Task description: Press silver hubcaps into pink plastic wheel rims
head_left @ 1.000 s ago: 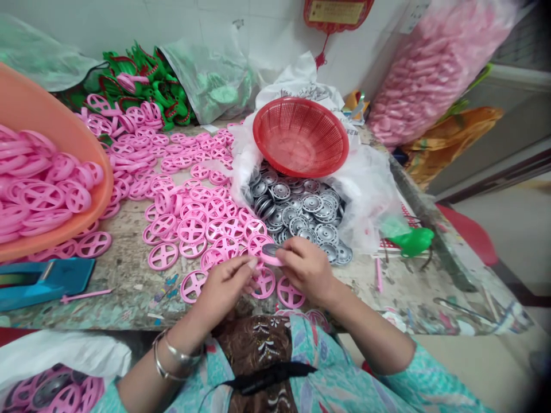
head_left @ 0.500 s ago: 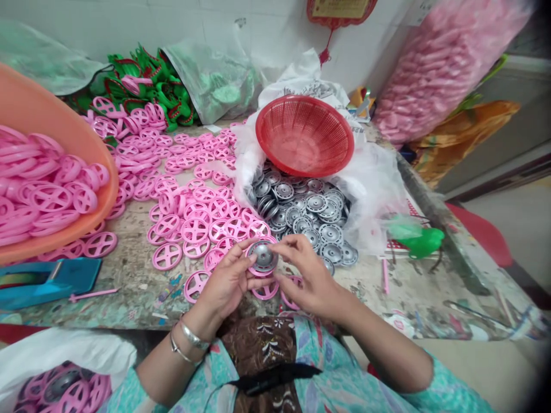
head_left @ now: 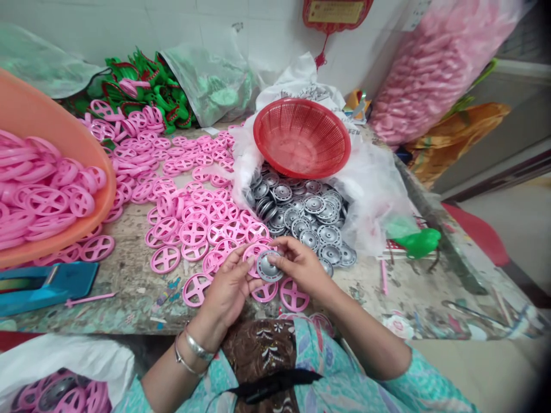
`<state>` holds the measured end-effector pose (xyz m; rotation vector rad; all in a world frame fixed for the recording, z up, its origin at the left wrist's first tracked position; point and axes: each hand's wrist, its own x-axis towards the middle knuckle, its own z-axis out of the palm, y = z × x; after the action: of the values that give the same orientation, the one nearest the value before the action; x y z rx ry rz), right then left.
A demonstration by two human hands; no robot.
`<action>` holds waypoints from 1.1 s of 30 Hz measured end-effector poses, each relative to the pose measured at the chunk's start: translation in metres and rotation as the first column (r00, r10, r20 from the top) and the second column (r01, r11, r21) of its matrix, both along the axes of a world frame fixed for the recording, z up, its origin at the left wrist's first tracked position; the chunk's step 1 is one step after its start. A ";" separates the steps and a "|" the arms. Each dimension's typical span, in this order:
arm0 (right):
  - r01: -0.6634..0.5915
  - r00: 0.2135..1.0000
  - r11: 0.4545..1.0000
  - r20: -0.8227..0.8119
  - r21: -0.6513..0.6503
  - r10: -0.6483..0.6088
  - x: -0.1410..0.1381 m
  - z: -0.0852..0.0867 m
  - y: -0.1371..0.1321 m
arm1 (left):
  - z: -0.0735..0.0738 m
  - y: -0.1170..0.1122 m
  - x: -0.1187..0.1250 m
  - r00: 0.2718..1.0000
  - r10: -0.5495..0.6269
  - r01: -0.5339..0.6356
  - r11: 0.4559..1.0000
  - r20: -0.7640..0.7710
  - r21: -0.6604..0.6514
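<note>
Both hands hold one small wheel assembly over the table's front edge. My left hand (head_left: pixel 227 285) grips a pink spoked wheel (head_left: pixel 255 254) from the left. My right hand (head_left: pixel 302 267) presses a silver hubcap disc (head_left: pixel 268 267) against that wheel's face from the right. Loose pink wheels (head_left: pixel 193 223) lie scattered just beyond my fingers. A pile of silver discs (head_left: pixel 307 214) sits in an open white plastic bag (head_left: pixel 370 189) to the right of them. Two more pink wheels (head_left: pixel 293 295) lie on the table under my hands.
A red mesh basket (head_left: pixel 301 137) leans on the bag. An orange basin (head_left: pixel 47 129) of pink wheels fills the left. A blue tool (head_left: pixel 43 284) lies front left. Green parts (head_left: pixel 146 86) and a big bag of pink parts (head_left: pixel 434 63) stand at the back.
The wheel was edge-on a second ago; both hands turned it face-up with the silver disc showing, then drew it slightly down and closer to me.
</note>
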<state>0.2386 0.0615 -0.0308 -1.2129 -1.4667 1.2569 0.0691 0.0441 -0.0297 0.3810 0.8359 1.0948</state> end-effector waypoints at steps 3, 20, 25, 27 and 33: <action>0.004 0.975 0.981 -0.217 -0.194 -0.047 0.006 -0.002 0.002 | -0.002 0.001 -0.003 0.997 0.071 -0.070 0.997 0.035 -0.025; 0.122 0.986 0.991 -0.124 0.059 -0.114 -0.024 0.008 -0.024 | 0.020 0.000 0.008 0.965 0.017 0.015 0.993 0.262 -0.120; -0.011 0.991 0.941 0.130 0.339 -0.035 -0.028 0.016 -0.028 | 0.024 0.000 0.008 0.957 0.058 0.001 0.980 0.286 -0.201; -0.045 0.983 0.926 0.180 0.375 -0.026 -0.029 0.018 -0.029 | 0.026 0.000 0.008 0.959 0.031 0.029 0.978 0.282 -0.206; -0.096 0.995 0.987 0.044 0.127 0.091 -0.027 0.020 -0.029 | 0.026 -0.002 0.009 0.970 -0.011 0.048 0.988 0.243 -0.149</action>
<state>0.2113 0.0321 -0.0110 -1.0987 -1.6233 1.1871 0.0778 0.0419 -0.0040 0.1266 0.6899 1.0180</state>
